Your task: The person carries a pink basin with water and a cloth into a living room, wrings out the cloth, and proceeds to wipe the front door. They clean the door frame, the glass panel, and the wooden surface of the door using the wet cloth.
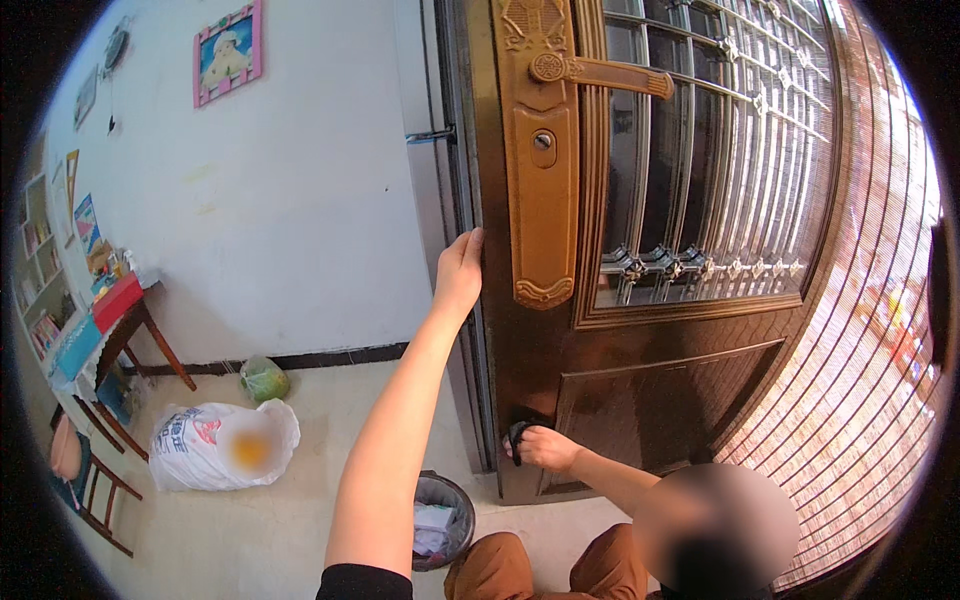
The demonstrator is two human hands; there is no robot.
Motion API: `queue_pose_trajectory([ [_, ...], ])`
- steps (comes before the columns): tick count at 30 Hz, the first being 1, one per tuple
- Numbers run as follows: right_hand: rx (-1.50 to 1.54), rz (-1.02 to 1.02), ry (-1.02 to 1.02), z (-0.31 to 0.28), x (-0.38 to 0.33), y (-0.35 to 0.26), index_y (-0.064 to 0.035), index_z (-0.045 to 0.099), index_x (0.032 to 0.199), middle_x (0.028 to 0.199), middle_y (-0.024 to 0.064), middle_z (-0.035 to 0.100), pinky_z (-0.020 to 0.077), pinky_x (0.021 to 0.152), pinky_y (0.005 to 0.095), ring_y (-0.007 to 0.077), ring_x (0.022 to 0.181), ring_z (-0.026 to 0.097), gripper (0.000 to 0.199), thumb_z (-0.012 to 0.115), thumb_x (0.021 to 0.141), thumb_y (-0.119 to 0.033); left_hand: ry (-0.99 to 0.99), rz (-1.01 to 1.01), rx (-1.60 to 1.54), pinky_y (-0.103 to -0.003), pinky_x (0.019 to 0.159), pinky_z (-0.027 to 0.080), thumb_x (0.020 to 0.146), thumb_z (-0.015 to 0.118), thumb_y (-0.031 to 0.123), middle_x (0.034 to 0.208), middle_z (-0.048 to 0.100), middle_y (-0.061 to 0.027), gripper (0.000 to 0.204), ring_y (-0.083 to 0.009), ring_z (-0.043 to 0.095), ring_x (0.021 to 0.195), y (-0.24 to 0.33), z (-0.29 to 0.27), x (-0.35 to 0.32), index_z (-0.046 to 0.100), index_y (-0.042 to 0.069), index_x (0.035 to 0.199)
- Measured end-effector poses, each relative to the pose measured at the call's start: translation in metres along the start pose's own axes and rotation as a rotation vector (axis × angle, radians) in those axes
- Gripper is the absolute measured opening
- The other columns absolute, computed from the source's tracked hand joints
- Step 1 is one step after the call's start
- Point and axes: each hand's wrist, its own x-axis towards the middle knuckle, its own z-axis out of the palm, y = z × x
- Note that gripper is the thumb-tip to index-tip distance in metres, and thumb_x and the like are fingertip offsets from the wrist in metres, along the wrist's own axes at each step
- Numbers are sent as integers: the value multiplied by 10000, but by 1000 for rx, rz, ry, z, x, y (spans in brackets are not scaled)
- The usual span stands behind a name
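My left hand (461, 274) grips the edge of a dark brown door (535, 350), its fingers pressed on the edge left of the brass handle plate (543, 210). Lower down, my right hand (545, 448) is closed on a small black item (517, 440), perhaps a cloth, against the door's lower panel near the edge. My fingers cover most of that item. The lever handle (615, 76) points right, over a glazed pane with a silvery metal grille (690, 265). Part of my right arm lies under a blurred patch.
My brown-trousered knees (495, 567) are bent below the door. Beside my left arm stands a dark bin (462, 520) with a liner and papers. A white sack (190, 450) and a green bag (264, 380) lie on the floor left. A table (150, 310) and a chair (100, 490) stand farther left.
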Motion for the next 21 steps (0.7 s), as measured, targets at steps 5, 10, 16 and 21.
queue_pose_trajectory([
  [5,-230,116,181,-116,71,46,-119,541,771,789,17,502,425,693,324,172,776,493,94,525,680,-134,123,106,-18,-279,684,395,939,389,277,741,552,-83,355,-133,462,722,2,10,-11,537,-45,914],
  [10,-502,97,283,-190,92,55,-112,529,1157,1151,10,517,379,884,312,165,1055,477,425,460,738,-143,89,96,-9,-269,679,391,942,387,270,723,534,-70,352,-124,448,714,12,3,-15,529,-44,872],
  [16,-361,181,346,-201,66,46,-99,589,1032,1058,56,548,412,808,336,212,907,526,350,528,688,-122,65,119,5,-277,691,397,947,372,258,736,545,-87,350,-135,465,727,21,3,-18,528,-49,886],
  [21,-361,428,674,-204,86,41,-83,594,873,890,69,560,418,711,379,252,840,547,260,567,626,-8,75,121,-26,-275,667,391,948,370,266,704,512,-70,354,-137,437,694,16,6,-18,518,-46,870],
])
